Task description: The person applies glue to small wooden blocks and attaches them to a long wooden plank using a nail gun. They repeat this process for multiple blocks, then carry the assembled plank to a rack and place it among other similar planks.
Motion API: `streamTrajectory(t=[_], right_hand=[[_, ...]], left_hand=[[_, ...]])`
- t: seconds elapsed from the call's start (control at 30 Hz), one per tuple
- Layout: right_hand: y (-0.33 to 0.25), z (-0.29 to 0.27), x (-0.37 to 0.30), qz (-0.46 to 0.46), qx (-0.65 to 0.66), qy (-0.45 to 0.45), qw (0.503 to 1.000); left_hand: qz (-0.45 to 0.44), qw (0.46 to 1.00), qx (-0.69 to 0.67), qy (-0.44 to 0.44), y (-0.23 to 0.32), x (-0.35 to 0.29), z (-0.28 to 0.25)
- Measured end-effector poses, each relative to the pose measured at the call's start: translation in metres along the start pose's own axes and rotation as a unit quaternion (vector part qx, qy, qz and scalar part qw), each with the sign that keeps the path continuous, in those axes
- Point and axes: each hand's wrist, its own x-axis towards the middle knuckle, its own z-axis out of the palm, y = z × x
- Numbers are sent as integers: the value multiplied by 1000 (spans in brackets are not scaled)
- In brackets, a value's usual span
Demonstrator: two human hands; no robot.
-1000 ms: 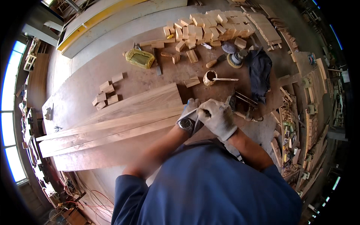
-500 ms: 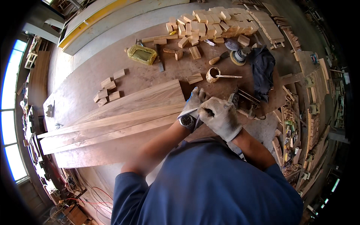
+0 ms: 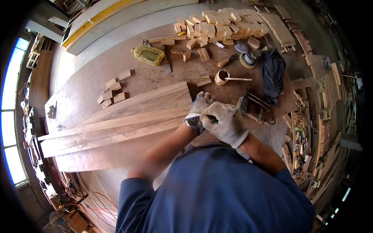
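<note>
My left hand (image 3: 202,104), in a whitish work glove, is held over the right end of the wooden boards (image 3: 128,126). Its fingers look loosely spread and hold nothing, though part of the palm is hidden. A wristwatch (image 3: 193,122) sits at the glove's edge. Just beside it, my gloved right hand (image 3: 225,122) is closed, with thumb and forefinger pinched at the cuff of the left glove. The pinched fabric is mostly covered by my right fingers.
Ahead on the table (image 3: 163,79) stand a glue pot (image 3: 220,79) with a stick, a yellowish container (image 3: 149,55), a sander (image 3: 247,59) and a dark cloth (image 3: 273,75). Wooden blocks (image 3: 217,27) are heaped at the far side; several smaller blocks (image 3: 112,91) lie left. Clamp-like metal tools (image 3: 254,106) lie right.
My right hand has shifted slightly left across the left wrist. The left wrist has turned, so less of the watch face shows. Objects on the table stay put.
</note>
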Motion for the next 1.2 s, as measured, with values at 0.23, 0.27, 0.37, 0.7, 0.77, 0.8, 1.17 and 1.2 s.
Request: streamTrajectory(t=[0.23,0.27,0.37,0.7,0.77,0.8,1.17,1.2], right_hand=[[-31,30,-9,-110,28,-60,992],[-37,35,-12,-99,84,-76,989],[-53,45,-20,-33,215,-142,966],[-7,78,-78,43,-64,-354,932],[0,78,-80,30,-116,-406,906],[7,84,-82,8,-137,-447,884],[33,76,-79,-55,-110,-495,860],[35,72,-82,-53,-109,-514,849]], left_hand=[[1,1000,-24,16,-23,-24,8],[-16,997,-71,22,-26,-33,6],[-67,975,-208,49,-37,-66,15],[-243,904,-352,-2,-35,-254,60],[-366,840,-400,10,-30,-299,106],[-433,796,-423,4,-23,-320,116],[-702,608,-369,-39,65,-411,221],[-707,604,-365,-36,73,-406,223]])
